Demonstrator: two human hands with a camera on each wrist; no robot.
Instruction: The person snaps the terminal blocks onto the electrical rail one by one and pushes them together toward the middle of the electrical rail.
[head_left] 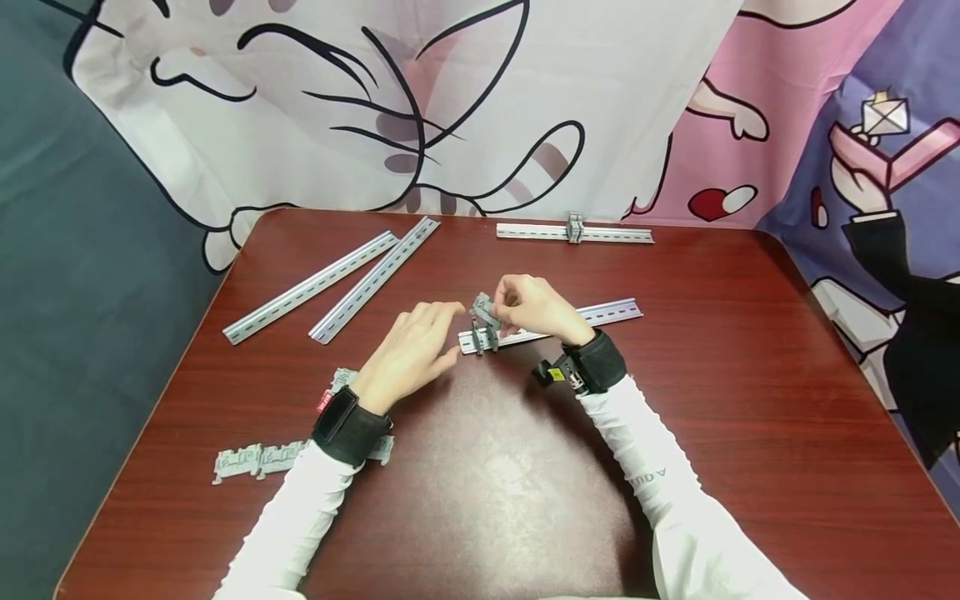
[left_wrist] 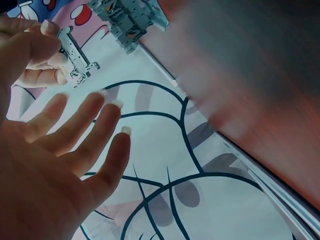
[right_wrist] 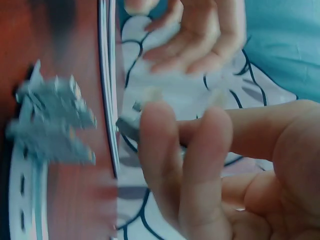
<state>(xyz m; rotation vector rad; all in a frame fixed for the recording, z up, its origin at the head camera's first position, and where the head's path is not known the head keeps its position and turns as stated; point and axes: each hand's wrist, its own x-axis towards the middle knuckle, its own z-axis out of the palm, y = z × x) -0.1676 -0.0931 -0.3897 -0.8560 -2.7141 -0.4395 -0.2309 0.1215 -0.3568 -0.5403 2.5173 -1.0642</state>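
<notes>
My right hand [head_left: 538,304] pinches a grey terminal block [head_left: 482,309] between thumb and fingertips, above the left end of a slotted metal DIN rail [head_left: 611,312]. Two more grey terminal blocks [head_left: 484,337] stand side by side on that end of the rail. In the left wrist view the pinched terminal block [left_wrist: 79,59] shows its flat side; my right fingers mostly cover it in the right wrist view. My left hand [head_left: 411,354] hovers just left of the rail, fingers extended and holding nothing.
Two DIN rails, one [head_left: 311,288] beside another [head_left: 375,280], lie slanted at the back left. A further rail [head_left: 532,232] at the back edge carries grey blocks [head_left: 574,228]. Loose terminal blocks [head_left: 258,460] lie front left, partly hidden under my left wrist.
</notes>
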